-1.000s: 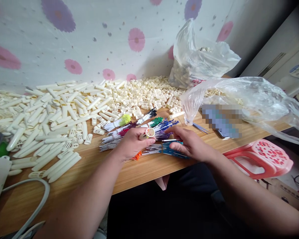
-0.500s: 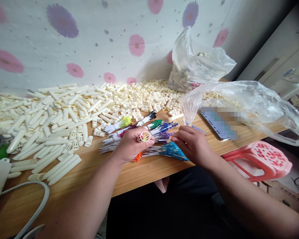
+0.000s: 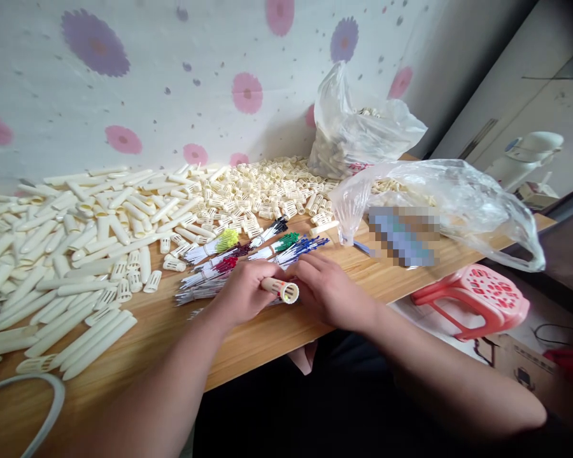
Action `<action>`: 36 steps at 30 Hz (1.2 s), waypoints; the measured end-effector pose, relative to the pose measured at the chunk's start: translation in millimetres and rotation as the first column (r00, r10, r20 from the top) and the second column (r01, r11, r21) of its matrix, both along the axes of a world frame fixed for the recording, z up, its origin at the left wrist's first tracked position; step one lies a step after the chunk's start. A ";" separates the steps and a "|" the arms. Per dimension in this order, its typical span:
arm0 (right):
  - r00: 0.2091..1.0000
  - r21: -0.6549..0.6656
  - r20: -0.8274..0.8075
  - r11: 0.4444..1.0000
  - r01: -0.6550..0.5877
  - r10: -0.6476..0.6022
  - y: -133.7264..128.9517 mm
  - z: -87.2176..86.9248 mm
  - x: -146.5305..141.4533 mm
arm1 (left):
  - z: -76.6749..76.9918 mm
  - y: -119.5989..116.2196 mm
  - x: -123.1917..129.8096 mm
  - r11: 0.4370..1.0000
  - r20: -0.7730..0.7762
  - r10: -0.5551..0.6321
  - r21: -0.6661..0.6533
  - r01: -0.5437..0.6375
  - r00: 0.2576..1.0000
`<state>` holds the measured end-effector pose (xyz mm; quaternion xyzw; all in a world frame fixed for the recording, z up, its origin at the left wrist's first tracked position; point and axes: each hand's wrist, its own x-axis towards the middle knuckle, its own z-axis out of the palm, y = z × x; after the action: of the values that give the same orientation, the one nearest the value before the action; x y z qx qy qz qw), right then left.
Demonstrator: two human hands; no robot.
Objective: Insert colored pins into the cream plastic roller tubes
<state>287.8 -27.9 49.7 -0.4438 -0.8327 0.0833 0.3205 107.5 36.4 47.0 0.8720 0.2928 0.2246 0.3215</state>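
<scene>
My left hand (image 3: 245,291) is closed round a slotted cream tube (image 3: 281,289), whose round open end faces me; small red and yellow bits show inside it. Close against its right side is my right hand (image 3: 332,291), fingers bent together, their tips hidden behind the tube and hand, so what they hold cannot be made out. Just beyond both hands lie bundles of thin white sticks with coloured tips: yellow (image 3: 212,247), black (image 3: 268,233), green (image 3: 274,246), blue (image 3: 302,249) and dark red (image 3: 219,268).
Long cream tubes (image 3: 83,324) cover the left of the wooden table (image 3: 248,356). Small slotted caps (image 3: 248,197) are heaped behind the bundles. Plastic bags (image 3: 358,137), a blurred flat device (image 3: 401,235) and a blue pointed tool (image 3: 363,248) lie right. A pink stool (image 3: 477,299) stands beyond the edge.
My right hand has moved left up to my left hand. The tube now tilts and shows more of its side. The whole view has shifted a little.
</scene>
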 end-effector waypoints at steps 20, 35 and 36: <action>0.929 0.157 -0.367 0.982 0.104 -0.040 -13.0 -32.3 31.4 | 5.0 -0.9 1.7 0.944 0.040 0.059 -0.328 -0.043 0.997; 0.605 -0.061 -0.016 0.605 0.794 -0.796 -67.6 -73.1 217.1 | 6.4 3.8 -1.5 0.922 0.061 0.201 -0.349 -0.168 0.978; 0.616 -0.063 0.005 0.614 0.787 -0.788 -64.5 -71.9 216.7 | 6.3 4.2 -2.0 0.924 0.053 0.199 -0.342 -0.169 0.979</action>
<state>504.4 -92.4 -22.3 -0.7719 -0.5474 -0.0361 0.3212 105.4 40.6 53.3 0.7625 0.3932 0.2384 0.4551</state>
